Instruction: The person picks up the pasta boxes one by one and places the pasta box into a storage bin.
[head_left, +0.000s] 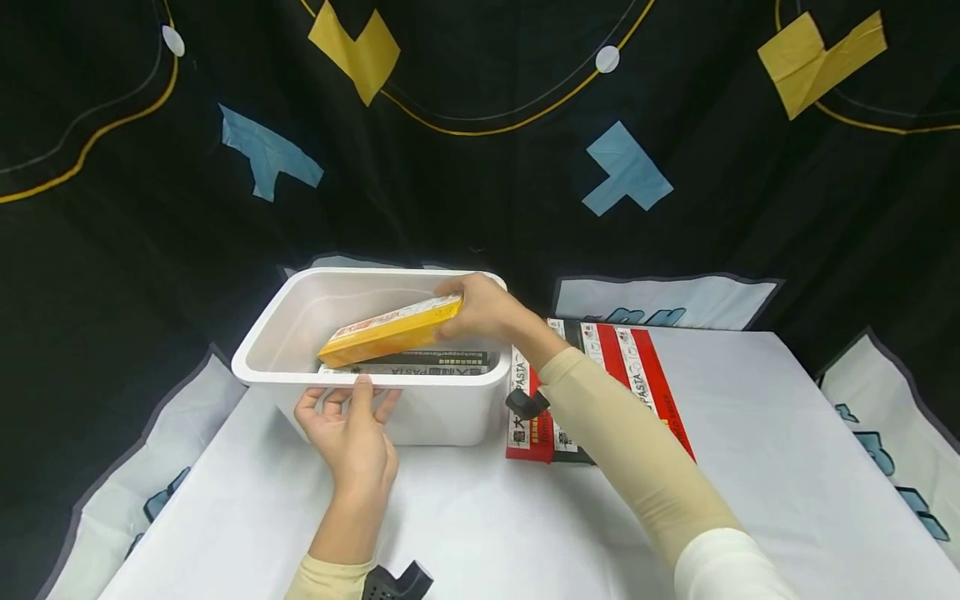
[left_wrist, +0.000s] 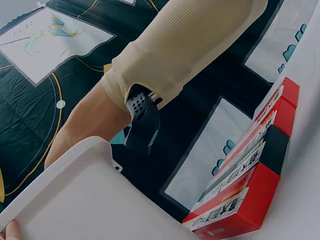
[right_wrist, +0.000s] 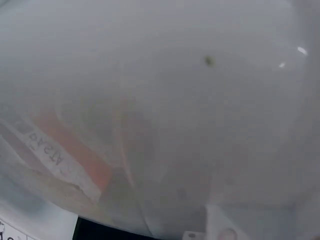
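A white plastic bin (head_left: pixel 300 329) stands toward the back of the table. My right hand (head_left: pixel 483 308) reaches over its right side and grips one end of a yellow carton (head_left: pixel 393 329). The carton is tilted inside the bin, its far end low on the left. Beneath it lies a dark box with a white band lettered PASTA (head_left: pixel 435 363). My left hand (head_left: pixel 356 437) holds the bin's front rim, with the thumb up against the lip and the other fingers bent under it. A fingertip (left_wrist: pixel 12 231) shows at the rim in the left wrist view.
Right of the bin, red and black PASTA boxes (head_left: pixel 613 358) lie side by side on the white table (head_left: pixel 757 433). A black curtain (head_left: pixel 480 192) hangs behind. The right wrist view is mostly filled by the bin's hazy white wall (right_wrist: pixel 210 110).
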